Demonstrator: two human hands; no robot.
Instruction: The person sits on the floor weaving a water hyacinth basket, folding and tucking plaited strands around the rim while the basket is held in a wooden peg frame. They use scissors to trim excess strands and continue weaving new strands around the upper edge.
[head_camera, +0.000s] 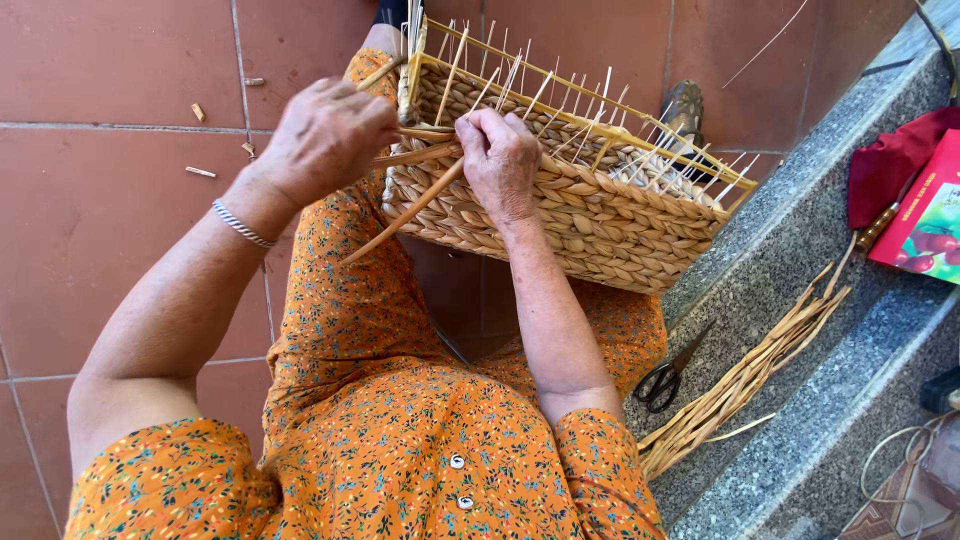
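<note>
Basket: woven basket (560, 200), upper centre of the frame, resting on the lap.
Left hand (325, 140): pinching strands at the basket's left corner.
Right hand (500, 160): clenched on the weaving strand (410, 210).
Progress: walls woven; rim stakes (600, 110) stand bare.
Around: scissors (665, 375) and loose fibre bundle (745, 375), lower right; red box (925, 215), right edge.
</note>
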